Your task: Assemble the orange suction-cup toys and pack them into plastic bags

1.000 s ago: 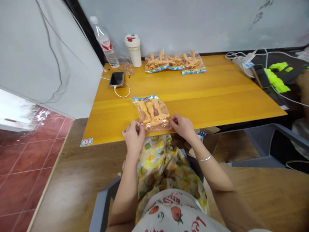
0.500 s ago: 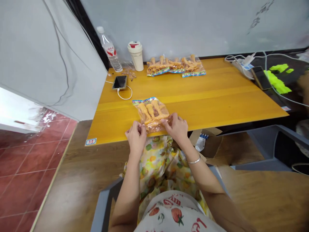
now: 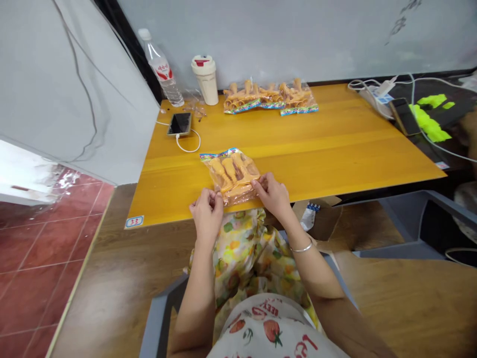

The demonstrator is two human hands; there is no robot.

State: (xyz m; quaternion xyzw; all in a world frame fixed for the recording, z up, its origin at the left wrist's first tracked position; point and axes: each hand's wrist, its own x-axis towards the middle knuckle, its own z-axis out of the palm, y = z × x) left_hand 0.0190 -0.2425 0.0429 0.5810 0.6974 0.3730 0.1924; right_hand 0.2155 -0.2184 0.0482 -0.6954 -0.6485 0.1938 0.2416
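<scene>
A clear plastic bag (image 3: pixel 233 176) lies near the front edge of the wooden tabletop (image 3: pixel 316 154). Inside it are several orange flared pieces (image 3: pixel 229 170) whose exact kind I cannot make out. A blue printed strip runs along the bag's far end. My left hand (image 3: pixel 208 209) pinches the bag's near left corner between thumb and fingers. At the near right corner, my right hand (image 3: pixel 272 195) grips the plastic the same way, a silver bangle on its wrist.
Along the back stand a water bottle (image 3: pixel 162 69), a lidded cup (image 3: pixel 206 82) and more bags of orange pieces (image 3: pixel 270 97). A phone (image 3: pixel 180 124) with a white cable lies at left. Another phone (image 3: pixel 404 117), cables and bright yellow-green pieces (image 3: pixel 430 122) are at right.
Both hands keep their pinch on the bag's near corners, with barely any motion. The whole view has shifted slightly.
</scene>
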